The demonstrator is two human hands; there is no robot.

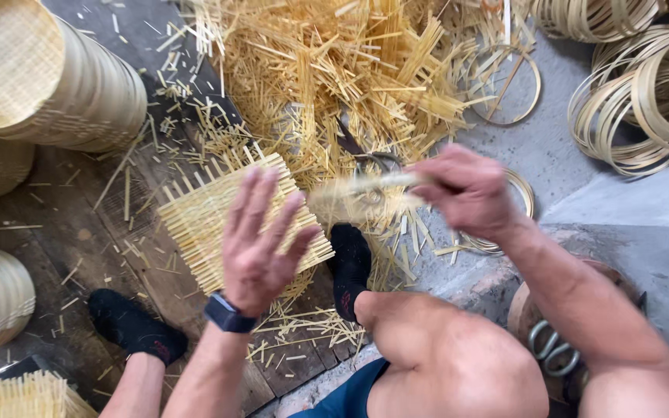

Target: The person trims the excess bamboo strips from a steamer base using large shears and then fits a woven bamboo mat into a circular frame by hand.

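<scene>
My left hand (259, 240) is spread flat, fingers apart, over a square woven mat of pale bamboo strips (199, 213) that lies on the wooden floor. My right hand (466, 190) is closed on a blurred bundle of bamboo strips (365, 190), held just right of the mat. A dark watch (228, 313) sits on my left wrist. My feet in black socks (350, 263) rest either side of the mat.
A big heap of cut bamboo strips (342, 70) lies beyond the mat. Stacks of woven baskets (56, 77) stand at the left. Coiled bamboo hoops (644, 101) fill the top right. Scissors (551, 348) lie by my right arm.
</scene>
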